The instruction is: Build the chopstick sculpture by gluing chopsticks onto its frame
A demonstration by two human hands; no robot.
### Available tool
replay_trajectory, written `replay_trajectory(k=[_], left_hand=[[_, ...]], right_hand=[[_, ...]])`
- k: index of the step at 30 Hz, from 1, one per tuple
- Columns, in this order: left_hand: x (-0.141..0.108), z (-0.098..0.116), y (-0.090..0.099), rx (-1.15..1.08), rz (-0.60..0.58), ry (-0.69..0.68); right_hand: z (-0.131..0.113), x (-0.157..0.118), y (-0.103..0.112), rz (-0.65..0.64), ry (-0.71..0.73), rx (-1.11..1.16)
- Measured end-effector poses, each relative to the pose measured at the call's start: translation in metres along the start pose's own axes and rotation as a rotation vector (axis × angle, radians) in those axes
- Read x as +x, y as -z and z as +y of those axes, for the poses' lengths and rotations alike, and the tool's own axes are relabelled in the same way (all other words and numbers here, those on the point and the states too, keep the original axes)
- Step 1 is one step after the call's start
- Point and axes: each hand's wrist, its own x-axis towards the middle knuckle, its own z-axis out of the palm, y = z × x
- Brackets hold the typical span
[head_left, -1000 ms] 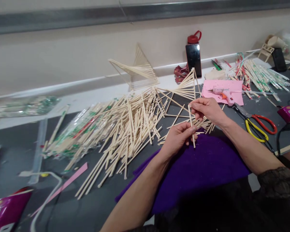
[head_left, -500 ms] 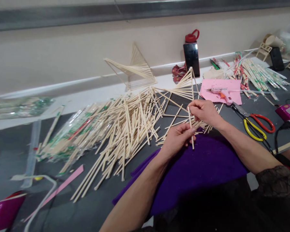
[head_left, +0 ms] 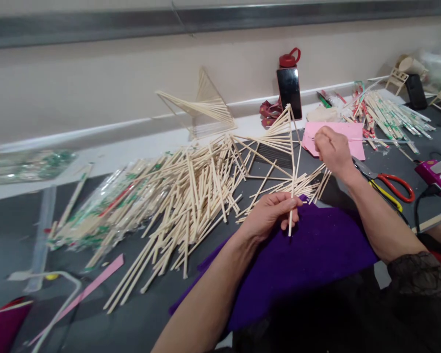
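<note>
Pinched between the thumb and fingers of my left hand (head_left: 274, 211) is a slim pale wooden chopstick (head_left: 290, 223), held nearly upright above the purple cloth (head_left: 308, 255). My right hand (head_left: 333, 149) is over the pink paper (head_left: 356, 142), its fingers curled around the hot glue gun. The hand hides most of that gun; its glue stick (head_left: 377, 140) pokes out to the right. Just beyond my left hand stands a fan-shaped frame of glued chopsticks (head_left: 281, 135). Loose chopsticks (head_left: 305, 186) lie beneath it.
To the left spreads a large pile of bare chopsticks (head_left: 202, 196), with wrapped ones (head_left: 121, 206) beside it. Scissors (head_left: 399, 186) with red and yellow handles lie at the right. A phone (head_left: 289, 93) leans against a red-capped bottle (head_left: 289, 59). Another stick frame (head_left: 209, 108) stands near the wall.
My right hand has let go of the chopstick and moved right and away onto the glue gun. My left hand keeps the chopstick, nearly in place.
</note>
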Motion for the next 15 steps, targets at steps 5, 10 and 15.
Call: replay_trajectory(k=[5, 10, 15], left_hand=[[0.005, -0.006, 0.002, 0.010, 0.023, -0.020], [0.007, -0.009, 0.003, 0.011, 0.050, -0.028], [0.007, -0.009, 0.005, 0.003, 0.047, -0.027]], right_hand=[[0.017, 0.043, 0.022, 0.082, -0.032, -0.218], [0.065, 0.095, 0.013, 0.048, 0.019, -0.403], [0.102, 0.112, 0.012, 0.089, 0.104, -0.576]])
